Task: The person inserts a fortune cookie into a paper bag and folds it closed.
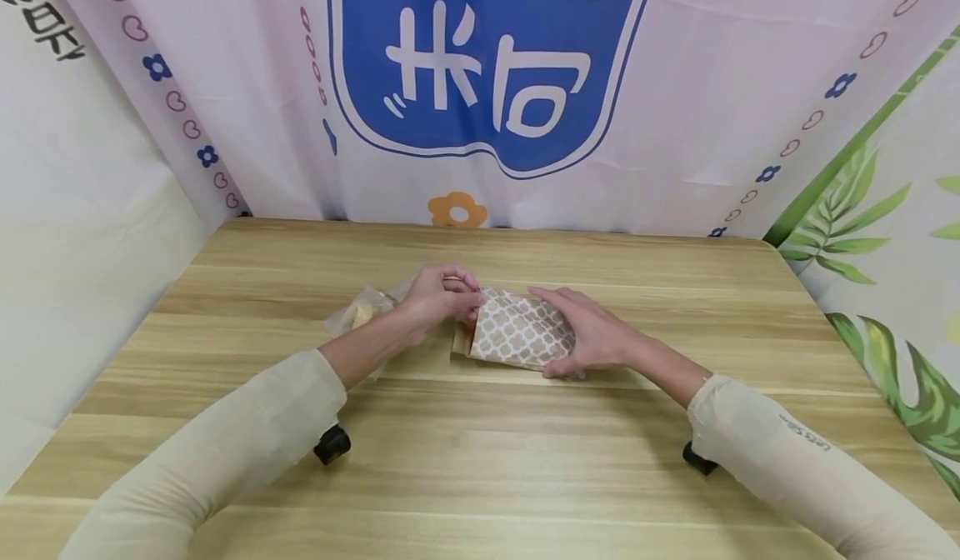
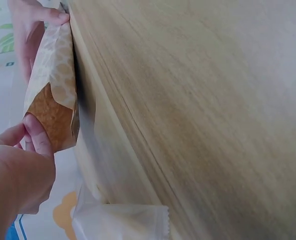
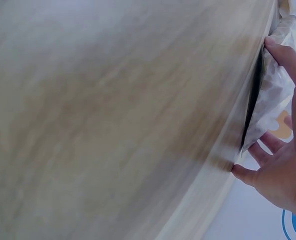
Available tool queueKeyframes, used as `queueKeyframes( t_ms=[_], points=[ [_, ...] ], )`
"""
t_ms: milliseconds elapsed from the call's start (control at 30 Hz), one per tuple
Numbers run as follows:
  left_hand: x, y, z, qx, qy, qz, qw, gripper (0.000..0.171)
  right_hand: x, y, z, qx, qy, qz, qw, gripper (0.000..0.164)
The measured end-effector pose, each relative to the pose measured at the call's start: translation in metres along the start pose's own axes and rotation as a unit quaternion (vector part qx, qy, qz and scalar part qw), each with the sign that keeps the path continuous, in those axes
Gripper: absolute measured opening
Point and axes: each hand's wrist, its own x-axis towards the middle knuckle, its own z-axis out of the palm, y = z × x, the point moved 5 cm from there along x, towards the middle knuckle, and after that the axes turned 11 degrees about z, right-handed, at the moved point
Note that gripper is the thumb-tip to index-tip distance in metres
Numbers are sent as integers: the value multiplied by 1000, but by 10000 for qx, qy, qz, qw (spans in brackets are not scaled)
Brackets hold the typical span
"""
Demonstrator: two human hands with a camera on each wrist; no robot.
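A small paper bag [image 1: 521, 331] with a white lattice print lies on its side on the table, its plain brown inner flap [image 2: 50, 120] showing at the left end. My left hand [image 1: 438, 297] pinches the bag's edge at that end between thumb and fingers. Around the opposite end, my right hand [image 1: 596, 331] grips the bag, thumb on the near side and fingers on the far side. Clear plastic film [image 3: 275, 95] shows under the right hand in the right wrist view. Partly behind the left wrist lies a clear plastic packet [image 1: 363, 310] with something pale yellow inside.
The wood-grain table [image 1: 510, 460] extends around both arms. Behind it hangs a printed white curtain [image 1: 285, 160] with a blue emblem, and a leaf-patterned cloth [image 1: 862, 210] hangs at the right. Black wrist devices [image 1: 332, 443] sit under both sleeves.
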Motion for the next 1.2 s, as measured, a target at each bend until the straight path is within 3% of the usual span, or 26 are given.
queueKeyframes(
  t_ms=[200, 467, 700, 1200],
  points=[
    [0, -1, 0, -41, 44, -34, 10000, 17, -1, 0, 1, 53, 48, -52, 10000, 119],
    [3, 1, -1, 78, 414, -166, 9990, 36, -1, -1, 1, -35, 0, -32, 10000, 119],
    [3, 0, 0, -199, 559, -16, 9982, 20, -1, 0, 1, 23, -82, 16, 10000, 123],
    [3, 1, -1, -77, 438, 98, 9990, 21, 4, -7, 1, -136, -26, -85, 9999, 124]
  ],
)
